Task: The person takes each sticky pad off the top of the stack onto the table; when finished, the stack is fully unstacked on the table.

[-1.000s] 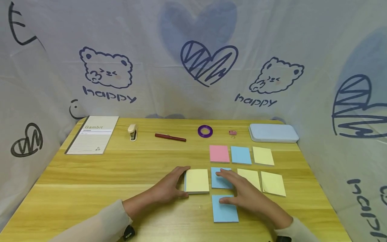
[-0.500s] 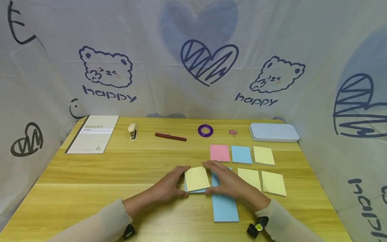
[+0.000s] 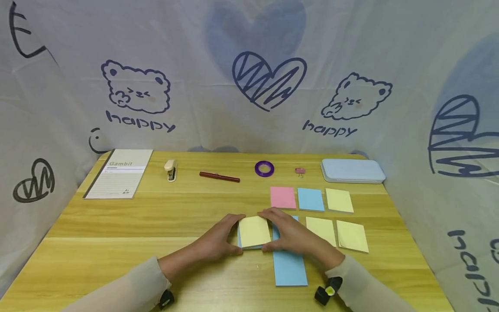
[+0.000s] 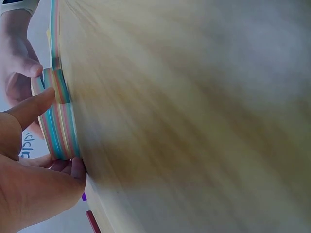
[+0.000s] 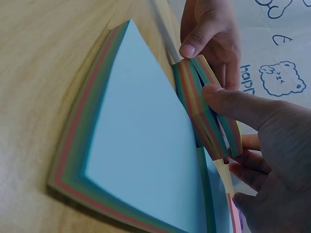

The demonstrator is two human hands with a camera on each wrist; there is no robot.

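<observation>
A sticky-note pad [image 3: 254,232] with a yellow top sheet and multi-coloured layers [image 5: 204,111] lies at the middle of the wooden table [image 3: 117,242]. My left hand [image 3: 235,234] grips its left edge, thumb and fingers around the stack [image 4: 58,121]. My right hand [image 3: 269,229] pinches the pad's right edge, with the thumb [image 5: 228,99] pressed on the layers. Just right of the pad lies a blue-topped stack [image 3: 290,268], which shows large in the right wrist view [image 5: 141,145]; my right hand partly covers it.
Single notes lie to the right: pink [image 3: 283,197], blue [image 3: 310,199], and three yellow [image 3: 339,200]. Along the back sit a notebook [image 3: 118,173], stapler [image 3: 170,170], red pen [image 3: 219,177], purple tape ring [image 3: 264,168], pink clip [image 3: 299,171] and pale blue case [image 3: 352,170]. Printed cloth walls surround the table.
My right hand left the blue notes and moved left to take the pad's right edge. The pad now sits slightly turned between both hands. The left hand stayed put.
</observation>
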